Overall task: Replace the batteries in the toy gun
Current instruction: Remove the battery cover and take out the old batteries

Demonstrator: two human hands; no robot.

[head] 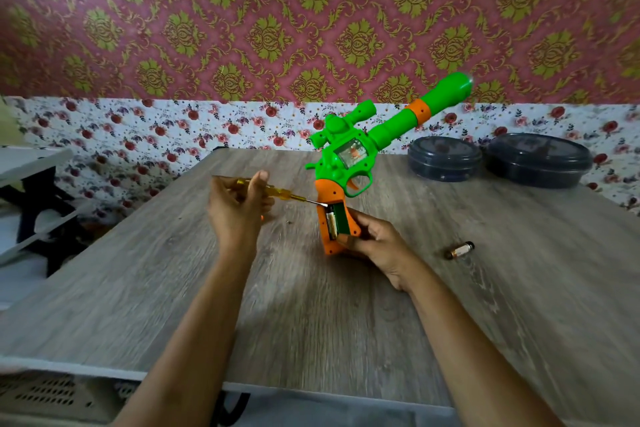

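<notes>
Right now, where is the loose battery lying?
The loose battery lies on the table, to the right of the right hand holding the toy gun.

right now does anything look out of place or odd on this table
One loose battery lies on the table right of the toy gun, out of its open grip compartment. That fits a battery swap; nothing looks spilled or damaged.

Toy gun (349, 163) held above worktop (173, 288) centre, grip near, barrel rising far-right; one battery (331, 224) sits in the grip. Screwdriver (277, 191) left of grip, tip touching it. Loose battery (459, 249) on worktop right; two containers (444, 159) (538, 159) far right.
</notes>
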